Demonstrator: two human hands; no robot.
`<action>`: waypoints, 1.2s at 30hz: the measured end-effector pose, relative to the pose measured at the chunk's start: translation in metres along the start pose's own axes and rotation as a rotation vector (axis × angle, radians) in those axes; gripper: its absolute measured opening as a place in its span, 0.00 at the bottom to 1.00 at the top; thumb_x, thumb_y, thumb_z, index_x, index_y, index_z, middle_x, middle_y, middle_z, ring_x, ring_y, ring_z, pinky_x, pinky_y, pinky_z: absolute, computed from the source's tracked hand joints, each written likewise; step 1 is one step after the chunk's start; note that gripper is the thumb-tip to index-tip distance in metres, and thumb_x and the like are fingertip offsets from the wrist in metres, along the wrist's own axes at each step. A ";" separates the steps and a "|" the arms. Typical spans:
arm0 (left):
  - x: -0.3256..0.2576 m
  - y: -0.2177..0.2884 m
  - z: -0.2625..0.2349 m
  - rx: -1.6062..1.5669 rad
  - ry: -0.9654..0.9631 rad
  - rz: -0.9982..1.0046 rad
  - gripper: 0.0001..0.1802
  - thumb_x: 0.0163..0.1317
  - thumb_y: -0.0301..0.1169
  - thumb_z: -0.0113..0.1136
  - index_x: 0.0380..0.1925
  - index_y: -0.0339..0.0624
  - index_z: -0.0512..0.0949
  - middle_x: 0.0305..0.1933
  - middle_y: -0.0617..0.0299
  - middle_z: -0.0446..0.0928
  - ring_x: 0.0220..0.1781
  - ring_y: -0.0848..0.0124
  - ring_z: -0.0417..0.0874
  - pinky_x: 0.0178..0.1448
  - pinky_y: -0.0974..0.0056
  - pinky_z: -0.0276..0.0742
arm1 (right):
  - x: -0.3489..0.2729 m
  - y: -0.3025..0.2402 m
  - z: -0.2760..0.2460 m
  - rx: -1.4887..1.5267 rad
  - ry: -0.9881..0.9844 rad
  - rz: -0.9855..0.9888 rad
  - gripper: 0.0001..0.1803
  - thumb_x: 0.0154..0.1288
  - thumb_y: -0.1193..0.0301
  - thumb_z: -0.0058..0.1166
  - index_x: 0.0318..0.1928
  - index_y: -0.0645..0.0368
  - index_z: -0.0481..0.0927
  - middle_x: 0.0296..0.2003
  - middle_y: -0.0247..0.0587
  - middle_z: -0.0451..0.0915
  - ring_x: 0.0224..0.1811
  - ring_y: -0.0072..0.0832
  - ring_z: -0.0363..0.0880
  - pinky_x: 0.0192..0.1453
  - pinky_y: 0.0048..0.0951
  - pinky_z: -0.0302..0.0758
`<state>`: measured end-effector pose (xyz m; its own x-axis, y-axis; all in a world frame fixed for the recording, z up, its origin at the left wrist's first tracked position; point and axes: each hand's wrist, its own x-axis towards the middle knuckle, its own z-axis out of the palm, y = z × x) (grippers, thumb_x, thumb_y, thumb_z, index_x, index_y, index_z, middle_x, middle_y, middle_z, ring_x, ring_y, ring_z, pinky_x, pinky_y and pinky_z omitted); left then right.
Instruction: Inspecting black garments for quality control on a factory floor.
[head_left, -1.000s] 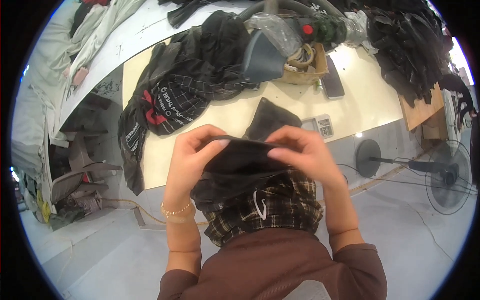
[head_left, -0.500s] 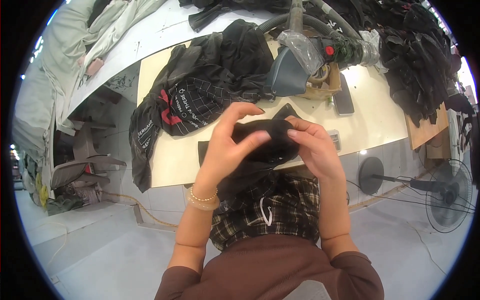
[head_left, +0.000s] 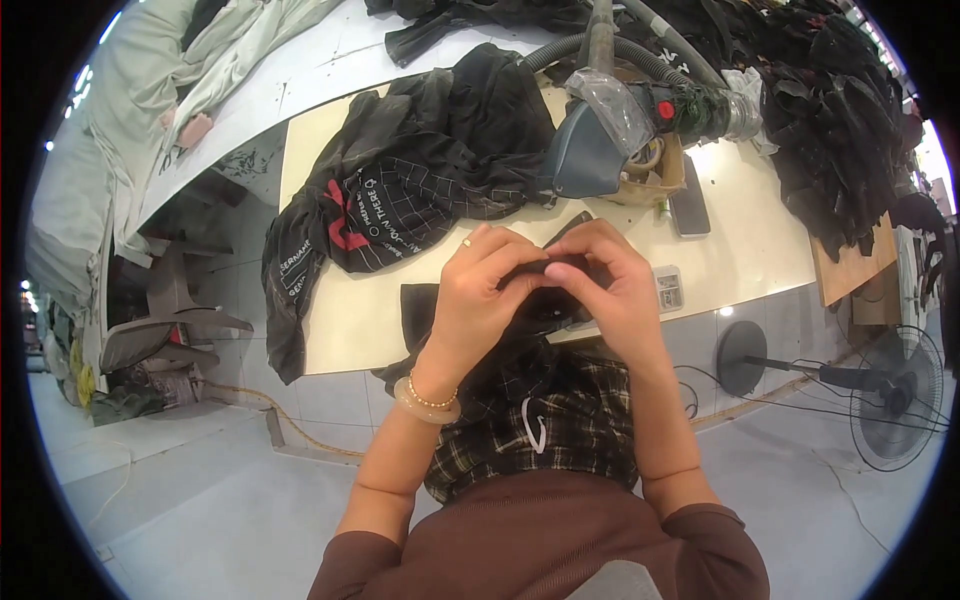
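Close in front of me, at the near edge of the cream tabletop [head_left: 345,325], both hands pinch a piece of black cloth [head_left: 512,335]. The fingertips of my left hand [head_left: 475,300] are closed on it and nearly meet those of my right hand [head_left: 622,295], also closed on the cloth. Part of the black fabric lies on the table left of my left wrist, and more hangs down toward my lap. My fingers hide the pinched spot. Beyond my left hand lies a black garment [head_left: 450,130] with white grid lines, white lettering and a red print.
A blue-grey machine head [head_left: 585,150] with hoses stands behind my hands, beside a cardboard box [head_left: 660,185]. A phone [head_left: 690,210] and a small compartment case [head_left: 668,288] lie to the right. Black garments [head_left: 835,150] are heaped far right; a fan [head_left: 890,400] stands lower right.
My left hand has moved right and closed its fingers on the cloth beside the right fingertips. The right hand has shifted slightly left, and the small case now shows more.
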<state>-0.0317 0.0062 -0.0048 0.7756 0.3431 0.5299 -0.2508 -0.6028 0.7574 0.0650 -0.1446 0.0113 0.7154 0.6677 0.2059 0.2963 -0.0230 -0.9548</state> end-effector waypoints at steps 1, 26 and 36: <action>0.001 0.000 0.002 0.017 -0.005 -0.001 0.11 0.49 0.24 0.74 0.33 0.36 0.84 0.32 0.57 0.82 0.34 0.60 0.79 0.38 0.60 0.74 | 0.001 0.000 0.002 -0.071 0.051 -0.060 0.08 0.61 0.74 0.67 0.40 0.63 0.84 0.35 0.35 0.79 0.41 0.27 0.76 0.45 0.27 0.72; 0.001 0.004 0.001 -0.032 -0.179 -0.266 0.11 0.56 0.29 0.73 0.37 0.35 0.84 0.34 0.59 0.82 0.37 0.66 0.78 0.48 0.63 0.71 | 0.005 0.010 0.002 -0.125 0.135 -0.065 0.06 0.71 0.75 0.57 0.37 0.64 0.76 0.33 0.36 0.75 0.36 0.24 0.72 0.43 0.26 0.70; 0.003 -0.001 0.003 -0.130 0.019 -0.233 0.10 0.56 0.24 0.71 0.39 0.35 0.84 0.35 0.59 0.83 0.40 0.66 0.80 0.48 0.64 0.75 | 0.000 0.020 -0.005 0.173 -0.013 0.196 0.18 0.65 0.67 0.65 0.52 0.62 0.79 0.45 0.34 0.81 0.49 0.22 0.77 0.56 0.26 0.70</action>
<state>-0.0277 0.0058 -0.0055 0.8106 0.4756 0.3418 -0.1401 -0.4092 0.9016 0.0737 -0.1485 -0.0063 0.7400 0.6725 0.0119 0.0397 -0.0260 -0.9989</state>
